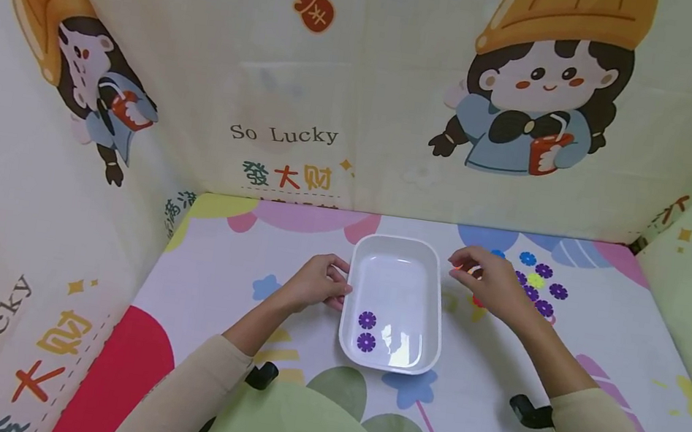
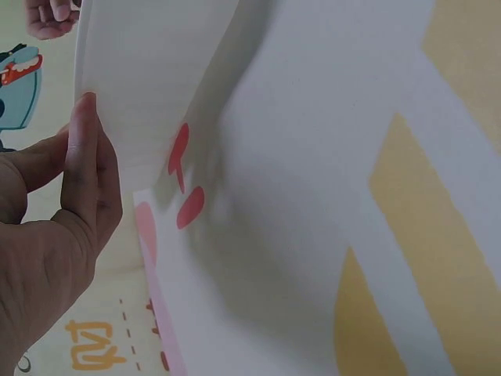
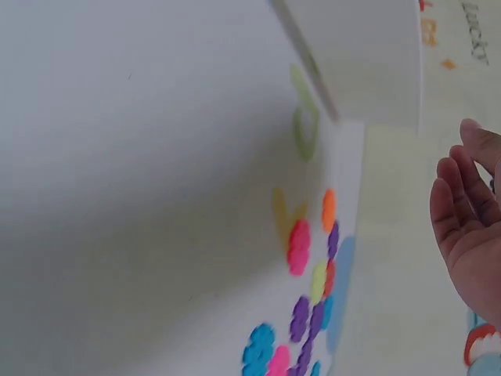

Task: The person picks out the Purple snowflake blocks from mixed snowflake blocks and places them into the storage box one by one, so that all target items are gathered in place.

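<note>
A white rectangular tray [image 1: 402,252] sits in front of me, with two purple flower-shaped pieces [image 1: 367,331] in its near left part. My left hand [image 1: 320,282] holds the tray's left rim; the left wrist view shows its fingers [image 2: 82,157] along the outer wall. My right hand [image 1: 492,281] is above the table just right of the tray, thumb and fingers apart in the right wrist view. An orange piece shows by its fingertips in the head view. Under and beyond that hand lie flower pieces in purple [image 1: 558,292], blue [image 1: 527,258] and yellow [image 1: 535,280], partly hidden by it.
A cartoon-patterned cloth covers the table [image 1: 233,259]. Printed cloth walls [image 1: 401,106] rise behind it and at both sides. Black straps or mounts [image 1: 262,375] show near both wrists. Pink and orange pieces [image 3: 329,210] also lie in the group at the right.
</note>
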Demonstrator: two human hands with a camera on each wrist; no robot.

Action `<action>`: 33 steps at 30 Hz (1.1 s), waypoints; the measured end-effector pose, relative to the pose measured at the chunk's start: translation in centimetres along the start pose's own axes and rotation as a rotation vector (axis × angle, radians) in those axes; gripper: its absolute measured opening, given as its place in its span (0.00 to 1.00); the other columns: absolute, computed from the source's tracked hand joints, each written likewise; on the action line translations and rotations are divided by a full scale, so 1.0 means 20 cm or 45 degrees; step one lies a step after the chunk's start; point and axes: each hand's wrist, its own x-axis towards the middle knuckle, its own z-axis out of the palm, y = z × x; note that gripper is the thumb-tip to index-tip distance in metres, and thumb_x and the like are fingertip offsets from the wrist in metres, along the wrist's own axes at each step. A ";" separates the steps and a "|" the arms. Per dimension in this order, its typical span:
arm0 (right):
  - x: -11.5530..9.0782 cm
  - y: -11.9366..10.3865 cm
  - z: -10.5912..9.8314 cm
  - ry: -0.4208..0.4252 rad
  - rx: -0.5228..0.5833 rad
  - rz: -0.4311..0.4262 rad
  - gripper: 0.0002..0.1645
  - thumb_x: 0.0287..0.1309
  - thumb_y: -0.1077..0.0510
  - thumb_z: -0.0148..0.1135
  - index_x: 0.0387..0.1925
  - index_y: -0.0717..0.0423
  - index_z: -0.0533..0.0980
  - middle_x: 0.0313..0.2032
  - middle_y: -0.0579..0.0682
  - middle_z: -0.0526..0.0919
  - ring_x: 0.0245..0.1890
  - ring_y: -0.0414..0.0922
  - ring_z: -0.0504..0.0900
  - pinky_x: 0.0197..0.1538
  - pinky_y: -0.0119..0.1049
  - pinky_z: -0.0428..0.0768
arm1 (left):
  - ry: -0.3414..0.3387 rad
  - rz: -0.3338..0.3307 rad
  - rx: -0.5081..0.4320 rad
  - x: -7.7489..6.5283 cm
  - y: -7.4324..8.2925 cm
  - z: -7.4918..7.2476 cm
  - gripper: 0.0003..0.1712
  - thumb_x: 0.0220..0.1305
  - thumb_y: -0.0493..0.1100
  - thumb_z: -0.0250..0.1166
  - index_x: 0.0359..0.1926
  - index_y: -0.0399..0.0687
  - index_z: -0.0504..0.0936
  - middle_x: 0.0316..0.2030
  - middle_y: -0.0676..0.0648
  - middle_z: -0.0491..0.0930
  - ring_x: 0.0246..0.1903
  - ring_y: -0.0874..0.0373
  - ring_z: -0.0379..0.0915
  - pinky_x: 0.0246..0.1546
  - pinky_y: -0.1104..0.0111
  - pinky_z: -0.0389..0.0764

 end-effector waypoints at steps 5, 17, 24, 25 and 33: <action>-0.02 0.09 -0.05 0.030 -0.034 0.107 0.18 0.64 0.62 0.70 0.54 0.60 0.80 0.48 0.58 0.85 0.48 0.55 0.84 0.53 0.56 0.90 | 0.000 -0.004 -0.003 0.01 -0.01 0.00 0.22 0.68 0.30 0.67 0.60 0.33 0.72 0.38 0.39 0.80 0.25 0.56 0.84 0.31 0.59 0.93; -0.11 0.31 -0.13 -0.043 -0.141 0.279 0.23 0.70 0.57 0.66 0.62 0.60 0.76 0.56 0.64 0.82 0.54 0.61 0.80 0.54 0.58 0.89 | 0.010 -0.003 0.000 0.00 -0.01 0.00 0.22 0.68 0.31 0.67 0.60 0.33 0.72 0.39 0.38 0.81 0.25 0.56 0.84 0.31 0.59 0.93; -0.13 0.37 -0.14 -0.093 -0.214 0.315 0.25 0.67 0.58 0.69 0.62 0.62 0.77 0.53 0.66 0.81 0.53 0.61 0.79 0.56 0.59 0.88 | 0.006 0.001 0.008 0.01 -0.02 0.00 0.22 0.68 0.31 0.67 0.60 0.34 0.73 0.39 0.38 0.81 0.25 0.56 0.85 0.31 0.59 0.93; -0.13 0.38 -0.14 -0.097 -0.230 0.309 0.25 0.66 0.58 0.69 0.61 0.63 0.78 0.52 0.66 0.82 0.51 0.60 0.80 0.55 0.58 0.88 | 0.007 0.001 0.009 0.01 -0.02 0.00 0.22 0.68 0.31 0.67 0.60 0.34 0.73 0.39 0.38 0.81 0.25 0.56 0.85 0.31 0.59 0.93; -0.12 0.43 -0.15 -0.152 -0.284 0.307 0.23 0.64 0.60 0.71 0.58 0.64 0.80 0.44 0.63 0.81 0.44 0.56 0.77 0.46 0.46 0.89 | 0.005 -0.009 0.030 0.01 0.00 0.00 0.22 0.68 0.32 0.68 0.60 0.34 0.73 0.39 0.38 0.81 0.25 0.56 0.85 0.34 0.57 0.93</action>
